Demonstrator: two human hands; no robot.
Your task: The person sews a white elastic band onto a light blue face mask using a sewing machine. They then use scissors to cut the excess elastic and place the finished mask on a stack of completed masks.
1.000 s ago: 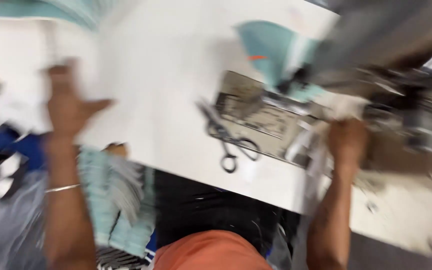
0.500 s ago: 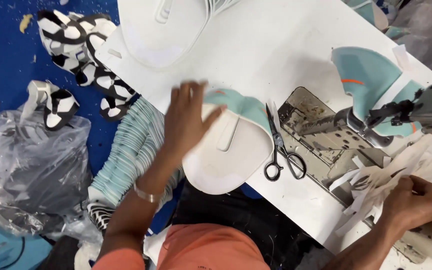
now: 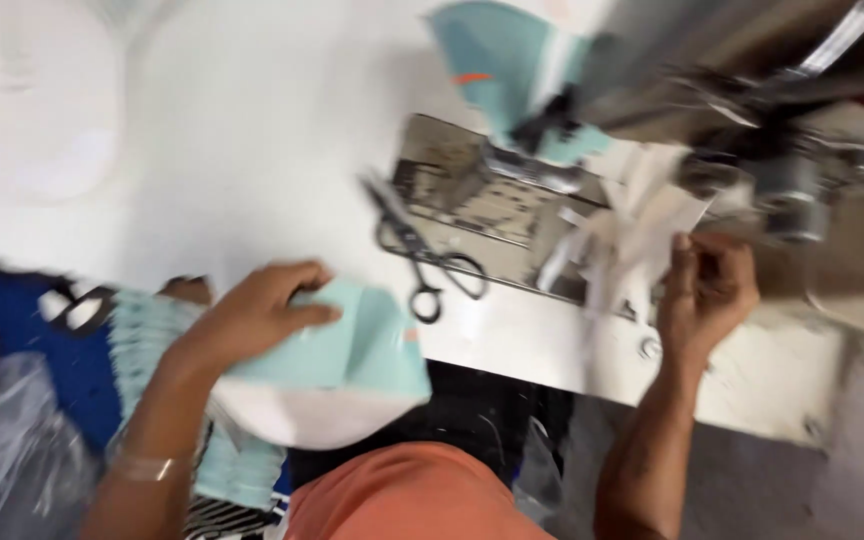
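Down at the near edge of the white table, the left hand lies flat with fingers spread on a teal and white fabric piece, pinning it where it hangs half off the table toward the person's lap, probably to keep it from sliding. The right hand is closed around a bunch of white fabric strips beside the sewing machine, fingers pinched together, seemingly to hold them near the needle area. Between the 2 hands, black-handled scissors lie on the metal plate within easy reach. Another teal piece with a small orange mark rests behind the machine. Left of the table, striped teal fabric is stacked. No label is readable; motion blur hides detail.
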